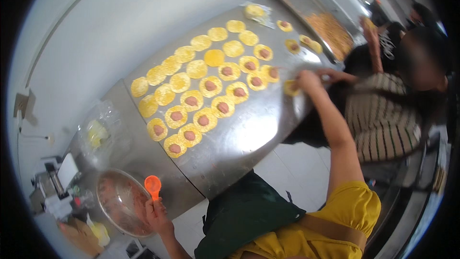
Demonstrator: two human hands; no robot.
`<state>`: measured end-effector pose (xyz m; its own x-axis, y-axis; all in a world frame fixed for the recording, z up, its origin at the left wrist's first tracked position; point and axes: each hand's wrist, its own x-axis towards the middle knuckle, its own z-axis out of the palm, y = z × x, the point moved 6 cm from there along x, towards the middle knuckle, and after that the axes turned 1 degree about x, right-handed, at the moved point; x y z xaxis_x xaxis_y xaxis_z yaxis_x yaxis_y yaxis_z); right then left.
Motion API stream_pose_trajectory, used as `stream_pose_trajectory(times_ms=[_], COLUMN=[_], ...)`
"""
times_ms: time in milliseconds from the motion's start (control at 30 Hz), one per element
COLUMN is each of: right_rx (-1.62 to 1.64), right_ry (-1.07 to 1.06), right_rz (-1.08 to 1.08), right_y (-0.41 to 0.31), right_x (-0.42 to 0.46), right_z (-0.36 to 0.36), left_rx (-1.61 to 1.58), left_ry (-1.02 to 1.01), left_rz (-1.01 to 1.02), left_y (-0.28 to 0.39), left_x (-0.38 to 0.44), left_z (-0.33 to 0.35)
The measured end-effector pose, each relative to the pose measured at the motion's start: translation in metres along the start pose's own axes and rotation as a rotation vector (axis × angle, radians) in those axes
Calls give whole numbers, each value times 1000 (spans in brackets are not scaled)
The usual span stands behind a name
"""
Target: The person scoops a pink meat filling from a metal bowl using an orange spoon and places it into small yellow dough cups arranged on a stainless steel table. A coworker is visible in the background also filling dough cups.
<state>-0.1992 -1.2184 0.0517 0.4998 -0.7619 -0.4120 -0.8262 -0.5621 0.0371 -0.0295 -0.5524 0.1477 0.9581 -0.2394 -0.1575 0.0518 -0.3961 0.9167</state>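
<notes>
My left hand point(158, 216) holds an orange plastic scoop point(152, 184) by its handle, bowl upward, at the rim of a steel mixing bowl point(120, 201) smeared with pink paste. My right hand point(308, 80) is stretched far across the steel table point(230, 144), beside or on a yellow round wrapper point(291, 88); its fingers are blurred. Between my hands lie rows of yellow dough rounds. The nearer rows carry a dab of pink paste point(222, 107) in the middle; most of the farther ones, such as a plain round point(214, 58), are bare.
A co-worker in a striped top point(381, 126) stands at right, a hand point(334, 75) close to mine. Another person's raised hand point(370, 32) is behind. A metal tray point(305, 25) holds orange crumbly food. Plastic bags point(97, 133) and wrapped rounds point(255, 11) lie on the table.
</notes>
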Motion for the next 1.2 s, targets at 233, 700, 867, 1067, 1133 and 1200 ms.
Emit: stream_pose_trajectory(times_ms=[233, 700, 867, 1067, 1133, 1200], right_rx=[513, 1393, 1644, 1508, 1618, 1619], right_ry=[542, -789, -442, -262, -258, -213], right_rz=[30, -693, -521, -559, -467, -398], right_y=[43, -463, -498, -494, -498, -489], right_x=[72, -352, -421, -387, -379, -372], right_z=[-70, 170, 182, 146, 139, 147], left_rx=[54, 553, 564, 356, 375, 404], left_ry=[157, 397, 132, -175, -242, -303], left_rz=[-61, -71, 195, 388, 408, 414], left_y=[15, -34, -100, -90, -95, -101], left_x=[-21, -62, -40, -28, -23, -18], left_z=[14, -211, -235, -231, -230, -227])
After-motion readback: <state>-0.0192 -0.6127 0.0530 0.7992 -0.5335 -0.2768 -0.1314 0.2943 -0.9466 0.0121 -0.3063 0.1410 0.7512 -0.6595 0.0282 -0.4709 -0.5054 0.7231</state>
